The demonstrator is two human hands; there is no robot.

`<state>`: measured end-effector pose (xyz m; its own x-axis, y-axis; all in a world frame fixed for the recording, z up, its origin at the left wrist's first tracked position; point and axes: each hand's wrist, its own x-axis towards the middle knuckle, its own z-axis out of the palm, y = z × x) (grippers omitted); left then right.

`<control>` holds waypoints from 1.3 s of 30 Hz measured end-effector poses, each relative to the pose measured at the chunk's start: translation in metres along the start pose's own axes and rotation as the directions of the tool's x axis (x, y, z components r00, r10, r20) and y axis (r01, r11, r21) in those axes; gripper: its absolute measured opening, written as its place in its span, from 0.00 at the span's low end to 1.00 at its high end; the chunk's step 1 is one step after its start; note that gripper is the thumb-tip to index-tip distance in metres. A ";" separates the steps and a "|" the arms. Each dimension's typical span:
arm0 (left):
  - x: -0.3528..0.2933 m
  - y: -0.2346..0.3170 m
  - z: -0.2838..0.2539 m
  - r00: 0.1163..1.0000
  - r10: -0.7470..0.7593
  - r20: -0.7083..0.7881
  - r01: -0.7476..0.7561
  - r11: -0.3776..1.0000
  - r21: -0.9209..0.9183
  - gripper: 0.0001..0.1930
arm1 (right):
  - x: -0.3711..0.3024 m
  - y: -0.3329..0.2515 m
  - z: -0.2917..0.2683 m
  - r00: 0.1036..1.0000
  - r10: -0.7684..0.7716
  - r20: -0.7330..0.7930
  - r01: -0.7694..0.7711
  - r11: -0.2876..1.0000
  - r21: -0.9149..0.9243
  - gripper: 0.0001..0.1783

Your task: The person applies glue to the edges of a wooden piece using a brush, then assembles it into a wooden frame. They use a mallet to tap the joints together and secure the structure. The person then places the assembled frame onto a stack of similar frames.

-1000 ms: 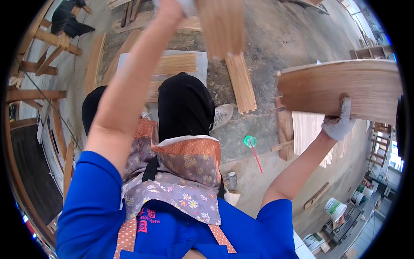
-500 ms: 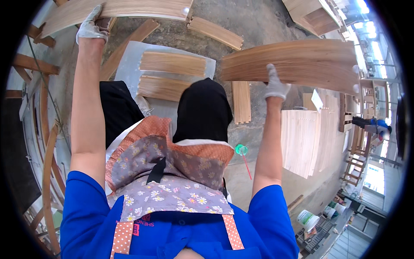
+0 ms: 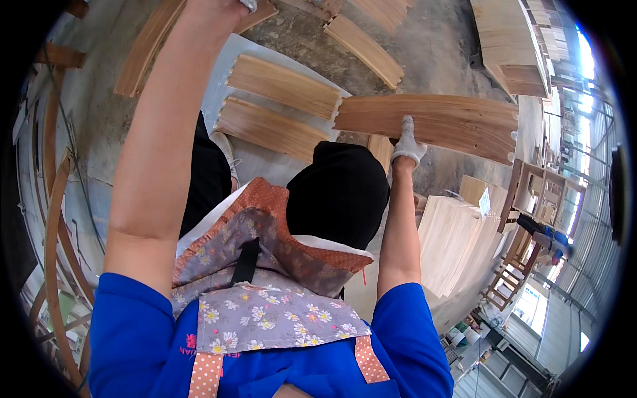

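Far left: bent wooden hoops are curving down the left rim, smooth and thin; I'm counting two, maybe more, hard to tell.
Left hand: the left hand is sitting at the top edge in a white knit glove, nearly all cut off, so can't tell how open it is or what it's got. A long thin plank is running just beside it at the upper left.
Centre floor: two flat wood-grain veneer sheets are lying side by side on a grey sheet over rough concrete.
Right hand: the right hand, white-gloved, is closing its fingers around the lower edge of a curved veneer panel, upper right of centre.
Right: a stack of pale boards is leaning below; chair frames are looking small and blurry.
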<state>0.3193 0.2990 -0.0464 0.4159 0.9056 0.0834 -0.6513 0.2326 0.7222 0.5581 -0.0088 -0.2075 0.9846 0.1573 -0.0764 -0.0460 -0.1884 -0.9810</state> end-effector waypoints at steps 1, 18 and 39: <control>0.003 -0.006 0.000 1.000 -0.006 -0.015 0.006 1.000 -0.008 0.16 | 0.003 0.001 0.002 1.000 0.001 -0.005 -0.001 1.000 -0.001 0.25; -0.005 0.000 0.017 0.995 0.001 -0.098 0.006 0.998 0.065 0.14 | 0.024 0.013 0.022 0.995 -0.095 -0.011 0.094 0.995 -0.044 0.25; -0.019 0.002 0.021 0.987 -0.115 -0.110 0.108 0.992 -0.068 0.13 | 0.006 0.047 0.032 0.973 -0.193 0.127 0.217 0.950 -0.224 0.24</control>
<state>0.3231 0.2749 -0.0323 0.4153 0.9065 -0.0763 -0.6445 0.3524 0.6786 0.5561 0.0145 -0.2595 0.9455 0.3125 0.0919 0.2080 -0.3620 -0.9087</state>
